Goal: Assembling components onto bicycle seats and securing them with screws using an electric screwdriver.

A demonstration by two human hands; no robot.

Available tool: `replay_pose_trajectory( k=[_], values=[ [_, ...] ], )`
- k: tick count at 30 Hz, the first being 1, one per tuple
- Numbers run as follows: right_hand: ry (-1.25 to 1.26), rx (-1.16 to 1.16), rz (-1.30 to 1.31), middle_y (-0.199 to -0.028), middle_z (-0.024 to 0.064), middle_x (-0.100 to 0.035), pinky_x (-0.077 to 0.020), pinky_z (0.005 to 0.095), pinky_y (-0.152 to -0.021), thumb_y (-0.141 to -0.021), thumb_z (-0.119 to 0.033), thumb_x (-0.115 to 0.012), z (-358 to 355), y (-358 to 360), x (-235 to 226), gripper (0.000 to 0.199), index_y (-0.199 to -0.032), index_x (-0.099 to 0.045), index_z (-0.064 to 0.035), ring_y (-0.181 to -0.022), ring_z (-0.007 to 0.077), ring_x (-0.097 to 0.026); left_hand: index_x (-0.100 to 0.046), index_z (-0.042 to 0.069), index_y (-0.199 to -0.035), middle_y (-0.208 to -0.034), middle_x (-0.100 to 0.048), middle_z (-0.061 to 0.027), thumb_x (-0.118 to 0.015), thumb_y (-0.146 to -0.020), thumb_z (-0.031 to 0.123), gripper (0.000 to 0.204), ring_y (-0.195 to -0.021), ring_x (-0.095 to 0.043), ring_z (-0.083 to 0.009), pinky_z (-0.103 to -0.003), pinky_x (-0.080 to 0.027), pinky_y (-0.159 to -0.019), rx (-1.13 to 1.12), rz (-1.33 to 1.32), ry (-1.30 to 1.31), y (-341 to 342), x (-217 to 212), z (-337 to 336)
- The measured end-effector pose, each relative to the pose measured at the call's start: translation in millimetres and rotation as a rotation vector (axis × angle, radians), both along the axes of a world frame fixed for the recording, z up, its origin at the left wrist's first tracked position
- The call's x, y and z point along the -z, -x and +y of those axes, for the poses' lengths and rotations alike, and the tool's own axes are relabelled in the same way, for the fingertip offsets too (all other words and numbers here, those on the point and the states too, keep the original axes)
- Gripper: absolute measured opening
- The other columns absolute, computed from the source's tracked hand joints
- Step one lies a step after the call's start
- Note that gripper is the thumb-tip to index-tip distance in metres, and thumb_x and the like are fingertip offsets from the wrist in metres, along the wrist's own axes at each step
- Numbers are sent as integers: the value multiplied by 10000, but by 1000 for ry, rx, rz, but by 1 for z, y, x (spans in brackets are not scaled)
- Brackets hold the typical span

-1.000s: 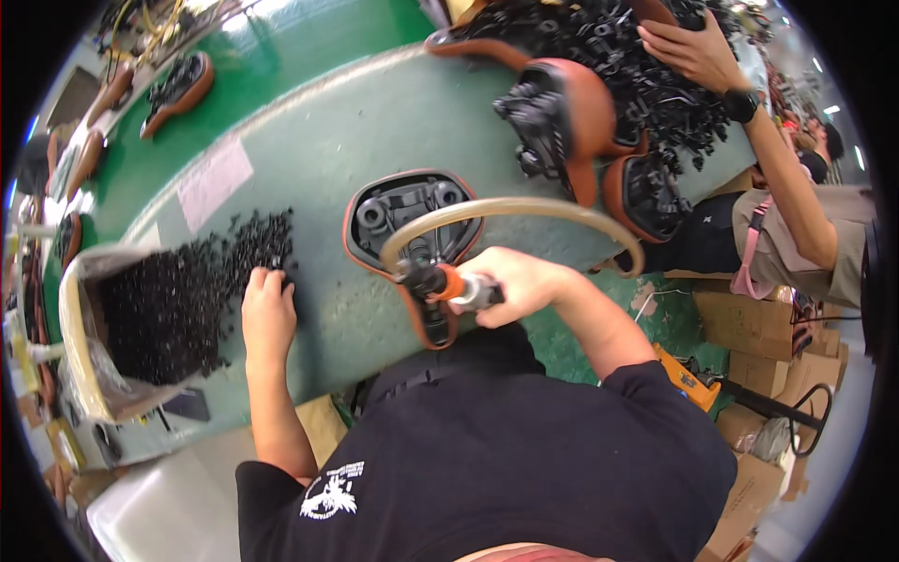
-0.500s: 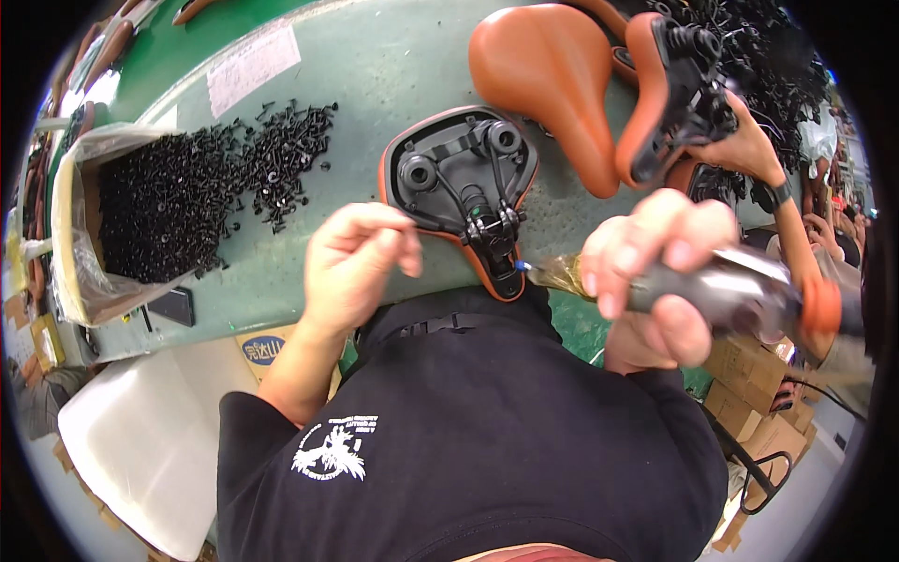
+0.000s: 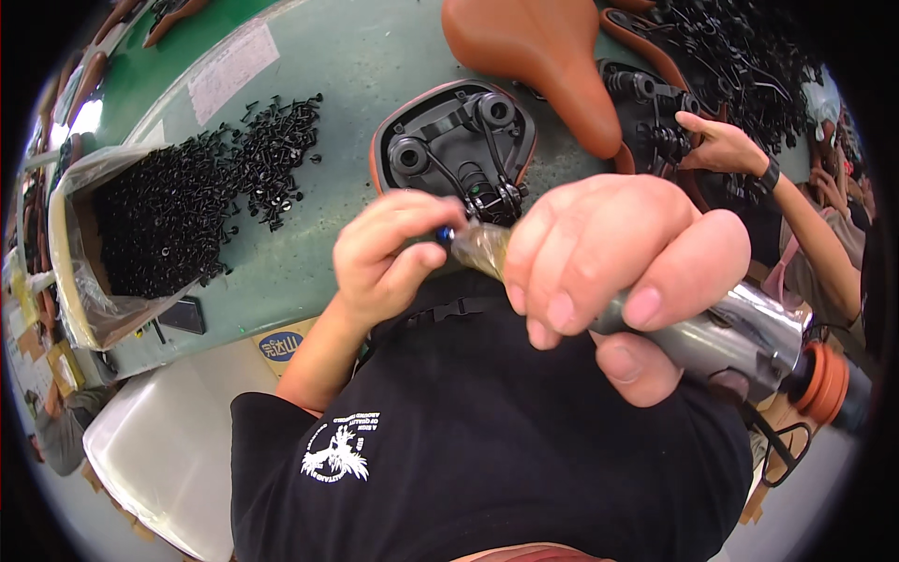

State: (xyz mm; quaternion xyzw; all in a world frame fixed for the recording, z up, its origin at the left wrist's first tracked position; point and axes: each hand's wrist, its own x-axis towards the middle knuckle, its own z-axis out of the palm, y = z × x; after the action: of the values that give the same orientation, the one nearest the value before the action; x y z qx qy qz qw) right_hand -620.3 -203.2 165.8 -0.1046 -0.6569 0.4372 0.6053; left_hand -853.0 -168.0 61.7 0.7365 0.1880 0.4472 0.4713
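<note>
My right hand is wrapped around a silver power screwdriver with an orange ring at its rear. Clear yellowish wrap covers its front end, and a blue collar shows at the tip. My left hand is closed in a pinch right at that tip; anything small between the fingers is hidden. Just beyond both hands lies an upturned bicycle saddle, its black underside with two coil springs facing up and a brown edge. The hands and tool cover its narrow nose.
Black screws spill from a plastic-lined box onto the green table at left. A brown saddle lies beyond. At right, a co-worker's hand reaches toward black saddle parts. A white chair stands lower left.
The screwdriver in my right hand has moved left and closer, its tip leaving the saddle's nose. My left hand has come right to meet it. The co-worker has lowered a saddle.
</note>
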Motion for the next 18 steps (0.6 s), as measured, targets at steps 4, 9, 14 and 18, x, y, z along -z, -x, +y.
replay_pose_trajectory(
  k=[4, 9, 14, 18],
  values=[
    [-21, 107, -110, -1138, 192, -592, -570, 442, -768, -927, 9, -626, 8, -3, 7, 383, -1268, -467, -65, -801, 235, -669, -622, -11, -1387, -1281, -664, -168, -923, -726, 145, 743, -1186, -641, -341, -438, -535, -990, -516, 248, -290, 6, 31, 28],
    [60, 94, -71, -1121, 192, -586, -549, 485, -834, -954, 9, -591, 28, 16, 18, 355, -1275, -467, -77, -804, 239, -646, -699, 36, -1179, -1072, -744, -141, -898, -644, 106, 575, -1037, -710, -347, -434, -583, -924, -582, 265, -343, -14, 53, 45],
    [116, 130, -223, -1094, 172, -603, -551, 496, -868, -997, -34, -630, 35, 31, 22, 282, -1220, -476, -111, -834, 251, -650, -698, 33, -1134, -1130, -734, -157, -880, -653, 91, 518, -1079, -701, -367, -444, -577, -952, -585, 222, -181, -10, 55, 35],
    [111, 139, -347, -1084, 168, -604, -561, 481, -849, -986, -17, -622, 34, 44, 28, 267, -1196, -479, -99, -851, 262, -644, -743, 26, -1096, -1229, -708, -148, -899, -647, 103, 482, -1156, -669, -360, -447, -553, -999, -572, 221, -89, -3, 62, 36]
  ],
)
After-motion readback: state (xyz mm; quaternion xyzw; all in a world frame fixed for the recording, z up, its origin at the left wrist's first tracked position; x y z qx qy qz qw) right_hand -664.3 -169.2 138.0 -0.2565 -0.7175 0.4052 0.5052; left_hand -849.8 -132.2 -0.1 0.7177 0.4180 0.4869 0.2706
